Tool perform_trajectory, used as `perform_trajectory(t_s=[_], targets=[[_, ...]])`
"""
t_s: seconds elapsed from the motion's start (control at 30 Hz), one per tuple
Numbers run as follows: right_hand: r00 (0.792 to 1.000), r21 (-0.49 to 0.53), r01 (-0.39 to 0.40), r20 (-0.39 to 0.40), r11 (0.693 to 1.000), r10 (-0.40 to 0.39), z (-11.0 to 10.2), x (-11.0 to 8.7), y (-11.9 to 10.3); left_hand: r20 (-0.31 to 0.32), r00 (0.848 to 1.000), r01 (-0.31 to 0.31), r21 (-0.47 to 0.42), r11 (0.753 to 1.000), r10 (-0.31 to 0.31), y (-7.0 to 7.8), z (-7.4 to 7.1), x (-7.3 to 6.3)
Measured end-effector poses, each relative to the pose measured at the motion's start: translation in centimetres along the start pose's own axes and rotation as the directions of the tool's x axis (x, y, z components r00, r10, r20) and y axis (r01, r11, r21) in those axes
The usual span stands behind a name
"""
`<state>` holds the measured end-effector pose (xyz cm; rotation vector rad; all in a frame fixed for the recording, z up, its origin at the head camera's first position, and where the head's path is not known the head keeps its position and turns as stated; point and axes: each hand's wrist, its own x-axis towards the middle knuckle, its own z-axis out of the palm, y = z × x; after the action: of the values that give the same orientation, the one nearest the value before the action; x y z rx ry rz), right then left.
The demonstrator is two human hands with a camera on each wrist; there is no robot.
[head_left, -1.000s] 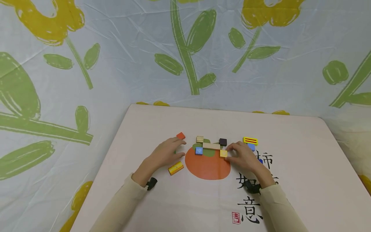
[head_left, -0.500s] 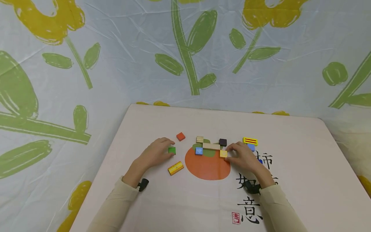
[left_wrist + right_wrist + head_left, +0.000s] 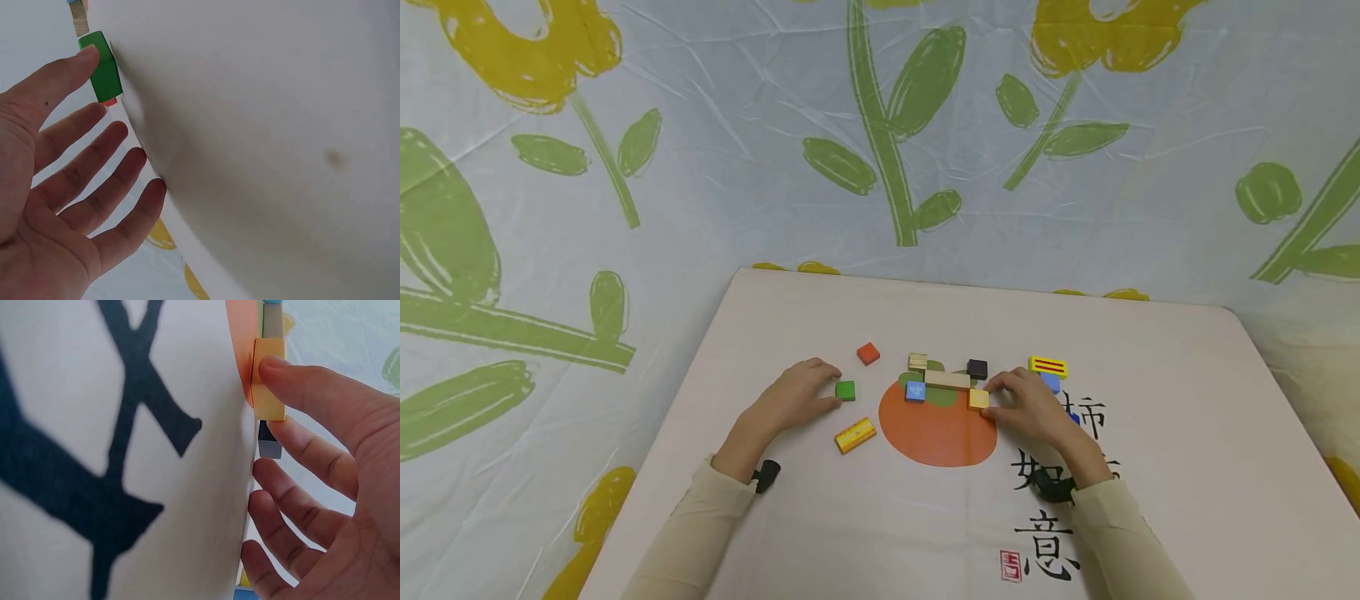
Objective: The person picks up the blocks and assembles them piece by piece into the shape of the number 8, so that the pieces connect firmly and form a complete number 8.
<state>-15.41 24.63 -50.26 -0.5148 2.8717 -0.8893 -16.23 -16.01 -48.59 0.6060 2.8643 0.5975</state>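
Note:
My left hand [image 3: 793, 393] is beside a small green block [image 3: 846, 391], its thumb and forefinger spread near the block's left side. In the left wrist view its fingers are loosely extended, and the thumb tip overlaps the green block [image 3: 105, 74]. My right hand [image 3: 1028, 404] pinches a yellow block [image 3: 978, 400] between thumb and forefinger at the right of a small arrangement. That arrangement has a long plain wooden block [image 3: 947, 380] in the middle, a blue block [image 3: 915, 392] at front left, a striped wooden block [image 3: 917, 362] at back left and a black block [image 3: 977, 369] at back right.
Left of the arrangement lie a red block [image 3: 868, 354] and a yellow-orange oblong block [image 3: 855, 435]. A yellow block with red stripes [image 3: 1048, 367] and a light blue block [image 3: 1050, 382] lie beyond my right hand. The pale tabletop [image 3: 880, 533] carries a printed orange fruit and black characters.
My left hand has drawn back to the left, uncovering the red block and more of the green block. The right hand stays in place with the yellow block.

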Motion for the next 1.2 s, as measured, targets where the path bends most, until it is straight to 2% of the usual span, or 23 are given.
perform_trajectory(t_s=[0.57,0.8,1.0,1.2], targets=[[1.0,0.006,0.0,0.002,1.0,0.0,-0.1,0.0,-0.1,0.027,1.0,0.012,0.04,0.999,-0.013,0.1,0.1,0.2],[1.0,0.001,0.01,0.001,1.0,-0.01,-0.1,0.0,-0.2,0.023,1.0,-0.014,0.05,0.999,0.013,0.1,0.0,0.1],[1.0,0.005,0.013,0.0,1.0,-0.013,-0.2,-0.1,-0.3,0.011,1.0,-0.026,0.004,1.0,0.026,0.3,0.1,0.1],[1.0,0.007,0.006,0.004,1.0,-0.006,-0.2,-0.2,-0.3,0.024,0.999,0.022,-0.056,0.998,-0.021,1.0,0.1,0.1]])
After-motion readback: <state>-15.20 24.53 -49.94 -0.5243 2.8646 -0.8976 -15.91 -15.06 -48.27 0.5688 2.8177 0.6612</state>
